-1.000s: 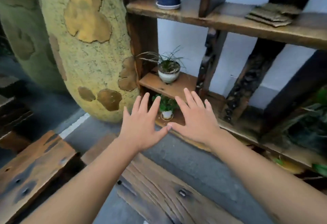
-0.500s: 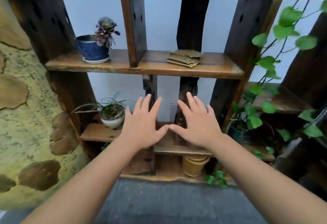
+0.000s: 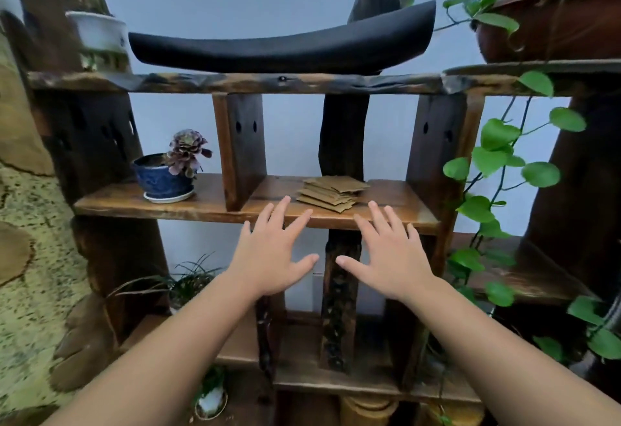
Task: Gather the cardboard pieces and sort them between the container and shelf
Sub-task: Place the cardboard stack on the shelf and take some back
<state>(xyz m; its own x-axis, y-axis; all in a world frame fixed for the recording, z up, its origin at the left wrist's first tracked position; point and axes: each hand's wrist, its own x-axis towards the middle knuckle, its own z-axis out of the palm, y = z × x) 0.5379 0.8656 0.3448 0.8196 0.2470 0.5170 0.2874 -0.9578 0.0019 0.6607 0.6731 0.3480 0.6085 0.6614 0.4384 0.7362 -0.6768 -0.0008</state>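
The rustic wooden shelf unit [image 3: 255, 214] fills the frame, its dark uprights and plank boards running from top to bottom. On the middle board, just right of centre, lies the stack of cardboard pieces [image 3: 331, 192], fanned and loosely squared, resting flat on the plank between two uprights. This looks like the opening of the gathering step: the stack is untouched and nothing is in either hand. No container for the sorting is identifiable with certainty; a tan cylindrical vessel [image 3: 366, 409] shows at the bottom edge, but whether it is the one meant cannot be told.

The next move likely calls for reaching a little further in and up over the board's front edge, then closing fingers round the stack from both sides or sliding it forward to lift, keeping the loose sheets from slipping apart.

Both forearms rise from the lower corners toward centre frame, palms facing away. The left hand [image 3: 268, 257] is spread flat, fingers straight and apart, its fingertips overlapping the board's front edge just left of the stack. The right hand [image 3: 389, 257] mirrors it, fingers splayed, tips at the edge just below and right of the stack. Neither touches the cardboard; thumbs point inward, near each other but apart.

At middle left a blue pot with a purple succulent [image 3: 164, 177] stands on the same board.
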